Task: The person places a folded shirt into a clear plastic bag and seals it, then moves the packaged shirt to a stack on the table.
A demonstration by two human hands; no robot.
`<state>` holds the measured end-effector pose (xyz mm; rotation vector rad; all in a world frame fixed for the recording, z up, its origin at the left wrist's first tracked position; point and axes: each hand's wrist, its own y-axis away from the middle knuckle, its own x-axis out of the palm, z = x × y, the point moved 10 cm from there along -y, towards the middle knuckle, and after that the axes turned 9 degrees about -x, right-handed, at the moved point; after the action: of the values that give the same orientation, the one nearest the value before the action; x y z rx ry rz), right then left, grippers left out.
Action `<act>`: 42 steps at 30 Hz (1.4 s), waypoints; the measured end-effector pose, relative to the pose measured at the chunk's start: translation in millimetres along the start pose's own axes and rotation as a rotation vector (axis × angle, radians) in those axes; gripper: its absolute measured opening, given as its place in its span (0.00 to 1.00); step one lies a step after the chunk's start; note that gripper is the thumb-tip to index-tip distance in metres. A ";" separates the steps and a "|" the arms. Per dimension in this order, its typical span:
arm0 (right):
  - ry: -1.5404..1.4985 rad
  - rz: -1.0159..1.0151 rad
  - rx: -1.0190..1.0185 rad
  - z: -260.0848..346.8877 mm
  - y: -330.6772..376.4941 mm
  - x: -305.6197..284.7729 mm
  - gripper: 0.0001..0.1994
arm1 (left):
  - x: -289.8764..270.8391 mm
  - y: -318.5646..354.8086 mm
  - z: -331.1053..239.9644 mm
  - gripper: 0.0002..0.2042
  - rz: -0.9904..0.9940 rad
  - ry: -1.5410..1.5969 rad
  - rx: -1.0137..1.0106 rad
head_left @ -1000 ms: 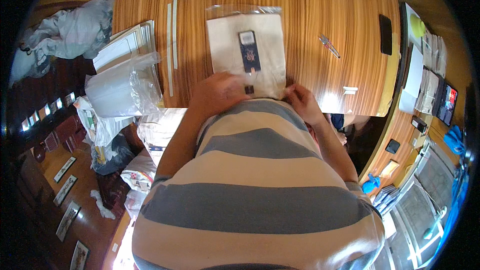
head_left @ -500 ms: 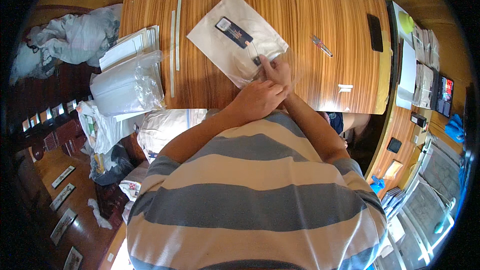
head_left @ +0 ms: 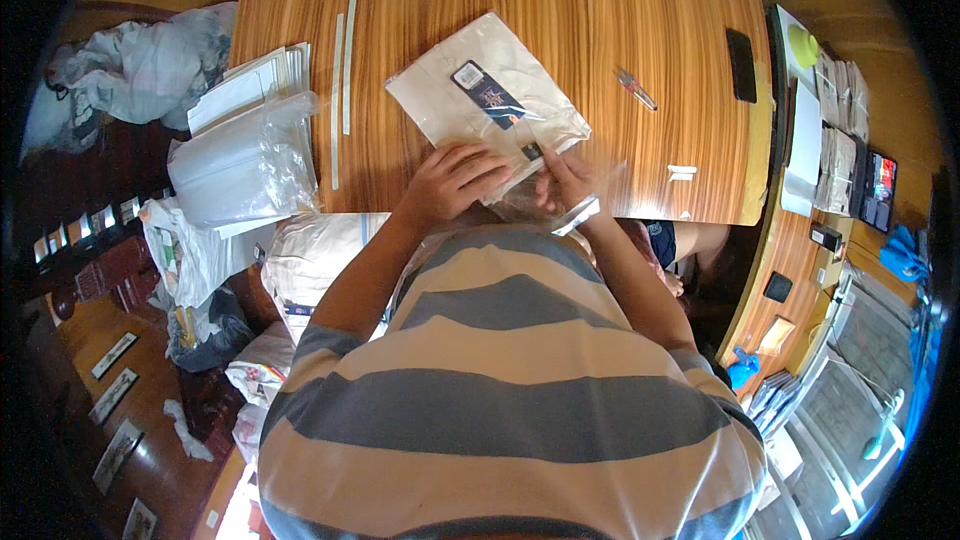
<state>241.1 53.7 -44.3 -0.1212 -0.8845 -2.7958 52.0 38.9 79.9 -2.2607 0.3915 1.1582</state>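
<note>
Both hands are gripping the near edge of a flat clear plastic bag (head_left: 487,105) holding a folded cream garment with a dark tag, lying on the wooden table (head_left: 620,20). The left hand (head_left: 452,180) is pressing with curled fingers; the right hand (head_left: 562,180) is pinching the bag's open flap. It looks light, limp and slippery, best held by its edges.

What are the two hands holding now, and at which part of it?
Both hands hold the clear bag with a folded cream garment at its near, open end: left hand on the near edge, right hand at the flap.
</note>
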 end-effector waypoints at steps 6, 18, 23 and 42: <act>0.337 -0.205 -0.428 6.8 69.1 -102.6 0.29 | -90.2 -62.9 -3.9 0.19 -0.249 0.460 -0.133; -0.104 -0.426 -0.819 200.7 -11.2 -21.5 0.11 | -87.3 -76.1 101.4 0.18 -0.785 0.810 -0.776; -0.169 -0.040 -0.144 17.0 -33.0 -9.0 0.19 | 11.8 -84.0 58.3 0.25 -0.291 0.058 -0.646; 1.560 0.430 -0.955 131.4 -44.8 -43.1 0.14 | 105.7 -144.3 24.0 0.28 0.246 -0.176 0.061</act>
<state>275.4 172.6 31.9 1.2858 0.7234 -1.7309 168.9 168.2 33.3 -2.0807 0.6382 1.4363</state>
